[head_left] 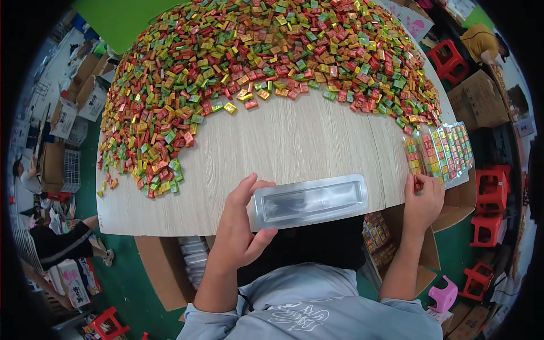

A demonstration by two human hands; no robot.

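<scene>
My left hand [241, 221] grips one end of a clear plastic tray [309, 201], thumb on the near side and fingers on the far side. No candies lie in the tray, which is held level over the table's front edge. At the right, my right hand [422, 201] has its fingers bent together at the near end of a filled candy tray [413, 156]. Whether the fingers pinch that tray or a single candy is hidden. Several more filled trays [445, 150] stand close beside it, packed with rows of red, green, yellow and orange foil-wrapped candies.
A large heap of small foil-wrapped candies [272, 51] curves round the table's far and left sides. Below the front edge, a cardboard box [161, 266] holds stacked clear trays [194, 258]; another at right holds filled trays [378, 232]. Red stools [490, 190] and people stand around.
</scene>
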